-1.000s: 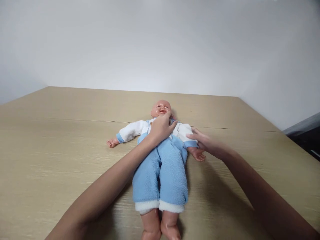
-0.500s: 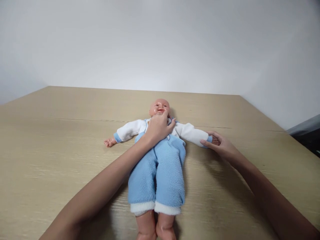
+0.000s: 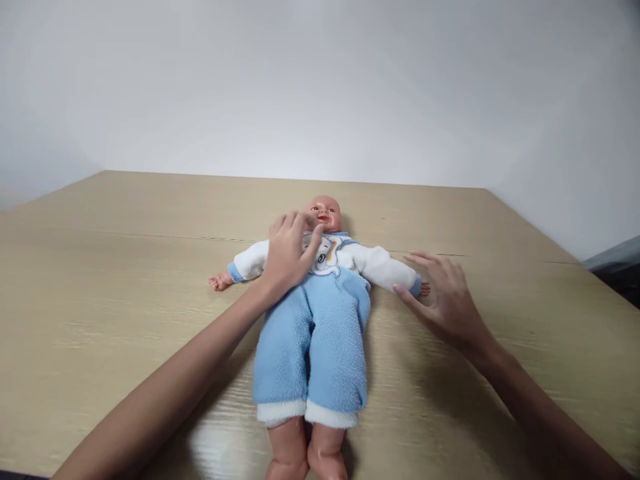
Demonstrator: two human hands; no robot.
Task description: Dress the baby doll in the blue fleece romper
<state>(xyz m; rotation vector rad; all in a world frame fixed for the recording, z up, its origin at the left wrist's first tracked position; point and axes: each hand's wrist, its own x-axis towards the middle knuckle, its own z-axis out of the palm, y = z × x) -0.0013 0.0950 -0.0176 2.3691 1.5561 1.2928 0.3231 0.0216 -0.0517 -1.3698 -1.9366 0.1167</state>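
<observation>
A baby doll [image 3: 334, 327] lies on its back on the table, head away from me and arms stretched out sideways. It wears a white fleece top and light blue fleece trousers with white cuffs; an animal patch shows on its chest. My left hand [image 3: 290, 250] is over the doll's upper chest and shoulder at the left, fingers spread and holding nothing; whether it touches the cloth I cannot tell. Around the doll's right-side sleeve cuff [image 3: 416, 285], my right hand [image 3: 447, 300] is spread open, thumb and fingers apart from the sleeve. The doll's feet run off the lower edge.
The wooden table [image 3: 125, 300] has a thin seam running across it behind the doll. A pale wall [image 3: 320, 87] rises behind the far edge. Something dark [image 3: 620, 270] stands beyond the table's right edge.
My left hand has shifted left off the middle of the doll's chest, uncovering the patch. My right hand has let go of the doll's sleeve cuff and opened, moving slightly back.
</observation>
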